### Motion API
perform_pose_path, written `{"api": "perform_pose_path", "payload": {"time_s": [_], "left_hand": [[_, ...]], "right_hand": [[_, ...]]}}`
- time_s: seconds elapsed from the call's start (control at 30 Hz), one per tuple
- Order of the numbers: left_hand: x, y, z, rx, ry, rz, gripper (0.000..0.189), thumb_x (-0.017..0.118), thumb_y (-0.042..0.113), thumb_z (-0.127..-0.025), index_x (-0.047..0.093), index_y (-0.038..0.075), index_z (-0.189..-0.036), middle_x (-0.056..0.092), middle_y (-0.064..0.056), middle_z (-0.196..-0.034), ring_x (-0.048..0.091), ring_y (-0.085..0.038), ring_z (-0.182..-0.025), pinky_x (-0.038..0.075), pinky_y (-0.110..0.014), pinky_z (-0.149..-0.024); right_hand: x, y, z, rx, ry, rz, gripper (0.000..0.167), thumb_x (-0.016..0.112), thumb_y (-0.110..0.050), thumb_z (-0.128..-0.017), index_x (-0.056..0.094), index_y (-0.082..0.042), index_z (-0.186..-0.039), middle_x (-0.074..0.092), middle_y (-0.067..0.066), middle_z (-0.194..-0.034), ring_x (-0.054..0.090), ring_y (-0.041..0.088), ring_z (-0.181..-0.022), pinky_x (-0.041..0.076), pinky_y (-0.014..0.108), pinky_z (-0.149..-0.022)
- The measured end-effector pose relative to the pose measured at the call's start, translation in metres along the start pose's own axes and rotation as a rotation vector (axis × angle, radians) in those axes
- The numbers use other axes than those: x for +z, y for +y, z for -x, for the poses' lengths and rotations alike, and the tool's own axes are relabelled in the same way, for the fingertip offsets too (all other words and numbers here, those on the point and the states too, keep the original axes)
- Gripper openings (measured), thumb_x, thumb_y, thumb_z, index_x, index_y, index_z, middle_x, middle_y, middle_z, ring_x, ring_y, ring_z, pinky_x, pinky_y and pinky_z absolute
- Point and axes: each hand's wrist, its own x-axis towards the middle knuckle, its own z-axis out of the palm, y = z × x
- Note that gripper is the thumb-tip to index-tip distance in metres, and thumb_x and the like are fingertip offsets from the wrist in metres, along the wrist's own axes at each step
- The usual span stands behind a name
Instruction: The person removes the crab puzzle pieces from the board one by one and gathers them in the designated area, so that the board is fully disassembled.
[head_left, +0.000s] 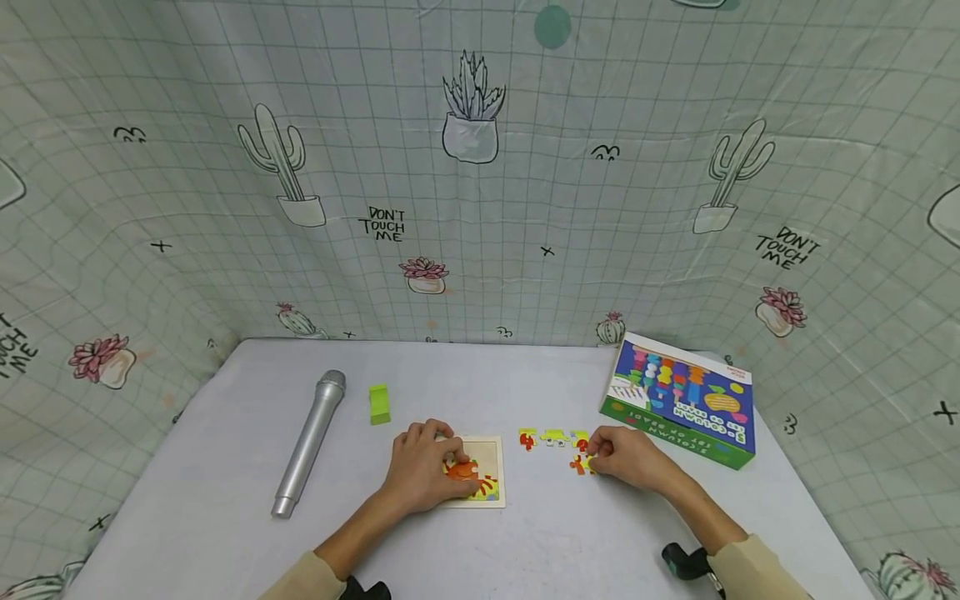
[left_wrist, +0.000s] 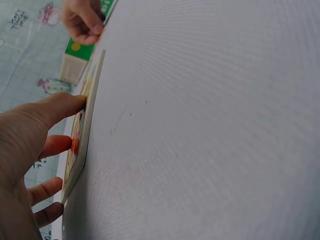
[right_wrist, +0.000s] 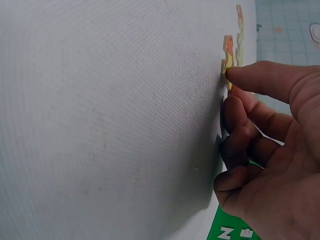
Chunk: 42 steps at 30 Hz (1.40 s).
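Observation:
A small square puzzle board [head_left: 501, 471] with a red crab picture lies at the middle of the table. My left hand [head_left: 425, 465] rests over its left part. Its thumb and index fingertip touch the picture, spread apart, and the other fingers reach the board's edge in the left wrist view. To the right, my right hand [head_left: 630, 457] pinches a yellow and red puzzle piece [right_wrist: 229, 62] between thumb and index finger, low at the table; its other fingers are curled under. Several loose pieces [head_left: 553, 437] lie in a row just beyond it.
Left of the board lie a silver microphone [head_left: 309, 446] and a bright green block [head_left: 379, 404]. A blue and green toy box [head_left: 678, 400] stands at the back right, close to my right hand. A patterned cloth [head_left: 480, 233] hangs behind and beside the table.

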Motion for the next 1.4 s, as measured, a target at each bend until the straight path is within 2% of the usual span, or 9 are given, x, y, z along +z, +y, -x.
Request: {"api": "perform_pose_path", "payload": {"time_s": [0.6,0.83,0.93,1.07,1.2,1.4], "left_hand": [[0.002,-0.001,0.0,0.022,0.03,0.0,0.028,0.083,0.053,-0.072,0.066,0.032,-0.079,0.054,-0.003,-0.115,0.045,-0.029,-0.109,0.034,-0.063,-0.096],[0.0,0.0,0.0,0.016,0.011,0.008,0.028,0.082,0.053,-0.072,0.067,0.031,-0.079,0.054,-0.004,-0.117,0.045,-0.029,-0.109,0.034,-0.062,-0.096],[0.002,-0.001,0.0,0.017,0.012,0.019,0.027,0.082,0.053,-0.072,0.068,0.031,-0.08,0.055,-0.005,-0.117,0.045,-0.03,-0.109,0.033,-0.063,-0.097],[0.005,-0.002,0.002,0.019,0.018,0.038,0.028,0.083,0.053,-0.072,0.069,0.031,-0.082,0.055,-0.005,-0.119,0.044,-0.031,-0.111,0.031,-0.064,-0.098],[0.007,-0.003,0.003,0.014,0.027,0.048,0.029,0.084,0.052,-0.072,0.07,0.029,-0.084,0.055,-0.005,-0.12,0.044,-0.031,-0.112,0.03,-0.065,-0.099],[0.006,-0.003,0.002,-0.021,0.018,0.049,0.037,0.084,0.053,-0.072,0.068,0.026,-0.092,0.055,-0.005,-0.122,0.043,-0.031,-0.116,0.029,-0.064,-0.102]], "right_hand": [[-0.001,0.002,-0.001,-0.019,-0.001,0.006,0.012,0.074,-0.013,-0.086,0.065,-0.011,-0.092,0.055,0.0,-0.077,0.05,0.016,-0.071,0.038,0.026,-0.06],[0.001,0.002,0.001,-0.005,0.002,-0.013,0.011,0.074,-0.012,-0.086,0.065,-0.01,-0.091,0.056,0.001,-0.078,0.051,0.016,-0.072,0.039,0.027,-0.061],[0.002,0.002,0.001,0.014,0.024,-0.01,0.015,0.075,-0.013,-0.087,0.064,-0.009,-0.097,0.056,0.001,-0.079,0.05,0.016,-0.071,0.039,0.028,-0.061],[0.007,-0.003,0.001,0.033,0.093,-0.025,0.022,0.075,-0.017,-0.088,0.065,-0.009,-0.105,0.057,0.0,-0.075,0.05,0.015,-0.065,0.039,0.028,-0.058],[0.019,-0.017,-0.003,-0.032,0.115,-0.053,0.016,0.072,-0.019,-0.091,0.066,-0.01,-0.102,0.059,-0.001,-0.071,0.051,0.013,-0.061,0.038,0.027,-0.056],[0.046,-0.048,-0.016,-0.157,0.013,-0.086,0.009,0.07,-0.018,-0.091,0.067,-0.013,-0.098,0.06,-0.005,-0.074,0.054,0.011,-0.066,0.043,0.025,-0.06]]}}
